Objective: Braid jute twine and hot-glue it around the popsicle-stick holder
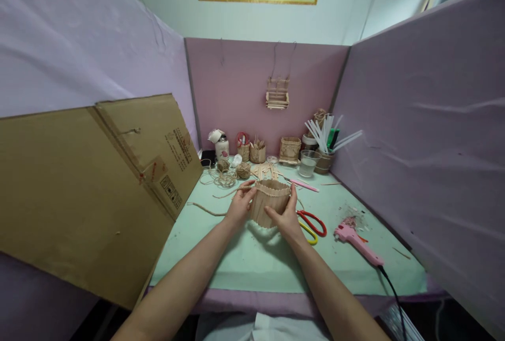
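While my left hand (240,203) grips the craft-stick holder (262,209) by its left side over the worktop (236,273), my right hand (288,219) clasps the opposite side, thumb frontward, presumably steadying it.

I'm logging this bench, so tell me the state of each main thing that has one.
Wooden cup: mouth up, held by left hand and right hand
Clear cup: standing, partly filled
Glue gun: lying down, corded
Scissors: lying down, blades hidden
Twine ball: wound
Wooden rack: hanging
Cardboard: tilted
White sticks: fanned out
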Tool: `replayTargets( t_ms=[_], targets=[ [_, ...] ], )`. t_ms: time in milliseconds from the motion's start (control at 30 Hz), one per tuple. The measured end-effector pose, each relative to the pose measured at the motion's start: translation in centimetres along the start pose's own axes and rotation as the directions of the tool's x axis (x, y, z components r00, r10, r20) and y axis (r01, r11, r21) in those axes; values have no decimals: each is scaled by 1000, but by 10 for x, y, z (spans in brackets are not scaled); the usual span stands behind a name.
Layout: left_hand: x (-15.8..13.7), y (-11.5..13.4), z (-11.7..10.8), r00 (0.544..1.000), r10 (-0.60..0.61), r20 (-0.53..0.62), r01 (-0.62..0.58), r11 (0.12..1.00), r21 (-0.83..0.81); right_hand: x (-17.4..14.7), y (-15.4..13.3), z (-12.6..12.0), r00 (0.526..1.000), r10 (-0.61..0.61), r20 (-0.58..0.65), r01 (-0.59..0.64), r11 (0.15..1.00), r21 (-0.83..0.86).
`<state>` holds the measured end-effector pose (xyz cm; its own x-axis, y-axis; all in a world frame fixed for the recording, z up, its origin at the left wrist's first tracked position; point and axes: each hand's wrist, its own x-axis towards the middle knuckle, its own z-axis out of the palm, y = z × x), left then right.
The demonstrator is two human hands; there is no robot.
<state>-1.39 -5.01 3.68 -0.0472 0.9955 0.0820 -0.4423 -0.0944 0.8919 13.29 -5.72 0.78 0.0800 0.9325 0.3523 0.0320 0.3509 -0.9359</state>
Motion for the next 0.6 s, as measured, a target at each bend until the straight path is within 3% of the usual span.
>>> replayTargets(
  t_ms=[333, 600],
  targets=[
    [0, 4, 1, 998, 56, -36, -59, 992, -109, 1, 7, -2, 999, -46, 5, 46, 999, 24],
    [0, 7, 1, 993, 97, -63, -103, 989, -103, 0, 6, -4, 999, -28, 40, 26, 998, 53]
  ],
)
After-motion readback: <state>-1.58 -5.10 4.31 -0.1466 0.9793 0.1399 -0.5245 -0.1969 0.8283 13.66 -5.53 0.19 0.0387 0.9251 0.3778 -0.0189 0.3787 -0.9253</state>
